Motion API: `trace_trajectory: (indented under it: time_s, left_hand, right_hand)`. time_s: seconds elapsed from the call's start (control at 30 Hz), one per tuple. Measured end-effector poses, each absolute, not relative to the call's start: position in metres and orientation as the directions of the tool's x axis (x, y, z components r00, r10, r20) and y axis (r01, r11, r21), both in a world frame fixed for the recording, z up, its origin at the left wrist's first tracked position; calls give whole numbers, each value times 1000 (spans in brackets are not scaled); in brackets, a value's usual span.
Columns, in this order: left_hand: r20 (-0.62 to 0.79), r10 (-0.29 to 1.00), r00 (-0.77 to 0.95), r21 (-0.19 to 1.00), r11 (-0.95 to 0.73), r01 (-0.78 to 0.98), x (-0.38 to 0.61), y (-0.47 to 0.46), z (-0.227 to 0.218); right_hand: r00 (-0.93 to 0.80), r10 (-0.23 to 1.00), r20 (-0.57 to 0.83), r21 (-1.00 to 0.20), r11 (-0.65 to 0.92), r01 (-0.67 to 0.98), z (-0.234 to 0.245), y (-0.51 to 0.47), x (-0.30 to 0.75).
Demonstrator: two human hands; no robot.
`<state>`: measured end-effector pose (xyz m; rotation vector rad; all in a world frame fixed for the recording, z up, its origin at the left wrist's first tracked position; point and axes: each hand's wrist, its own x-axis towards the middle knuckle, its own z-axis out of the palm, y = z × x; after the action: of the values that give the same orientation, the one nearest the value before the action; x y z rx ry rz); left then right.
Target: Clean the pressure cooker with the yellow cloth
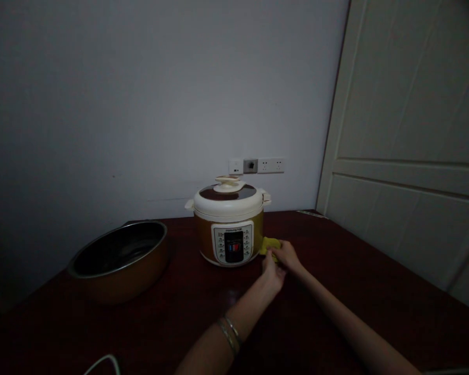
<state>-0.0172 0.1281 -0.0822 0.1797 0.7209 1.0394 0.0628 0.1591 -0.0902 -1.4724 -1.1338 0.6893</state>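
Note:
A yellow cloth (271, 242) is bunched against the lower right side of an electric pressure cooker (203, 234). My right hand (289, 255) has its fingers closed on the cloth from the right. Just in front of it, my left hand (272, 272), with bracelets on the wrist, pinches the cloth's near edge; the two hands touch or overlap. The cooker stands upright with its white lid on, its control panel facing me. Part of the cloth is hidden behind my fingers.
On the left of the dark red table (180, 323) sits a wide pot (140, 273) with a dark inside. A white cord (110, 357) lies at the near edge. Wall sockets (271, 165) are behind the cooker, and a white door (406, 208) rises on the right.

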Motion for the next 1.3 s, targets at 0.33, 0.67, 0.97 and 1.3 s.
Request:
trace_trajectory:
  time_s: [0.33, 0.67, 0.97, 1.3]
  left_hand:
    - [-470, 865, 176, 459, 410, -788, -50, 118, -72]
    - [-630, 761, 151, 477, 534, -698, -110, 92, -65]
    - [-616, 771, 161, 566, 575, -591, -177, 79, -52]
    - [-504, 847, 167, 735, 523, -431, -227, 85, -54]
  right_hand:
    - [332, 942, 49, -980, -19, 196, -90, 148, 38]
    - [227, 970, -85, -983, -45, -177, -92, 104, -20]
    - [202, 959, -201, -785, -34, -619, -94, 84, -85]
    - [187, 960, -206, -647, 10, -762, -102, 93, -132]
